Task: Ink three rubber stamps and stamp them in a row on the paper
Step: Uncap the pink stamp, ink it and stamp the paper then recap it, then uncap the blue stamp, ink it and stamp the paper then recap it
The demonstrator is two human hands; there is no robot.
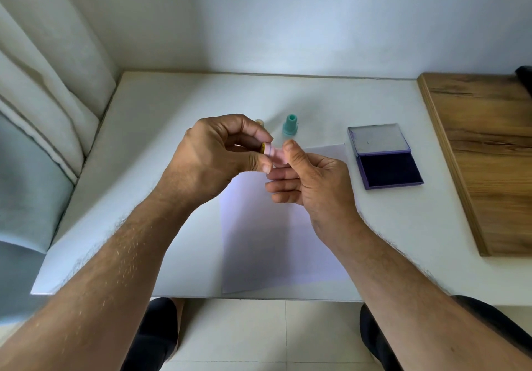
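Small pink plastic rubber stamp (275,154): held in the air above the white paper sheet (273,244), pinched by left hand (213,157) and right hand (313,180). Teal plastic stamp (290,125): upright, beyond the paper's far edge. Open purple ink pad (385,156): right of paper, on white table (161,106).

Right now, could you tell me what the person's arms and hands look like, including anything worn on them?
Both forearms are bare and hairy, with no sleeves in view. The left hand and right hand wear no gloves, rings, watch or bracelets that show. The fingernails are short and unpainted. No markings are visible.
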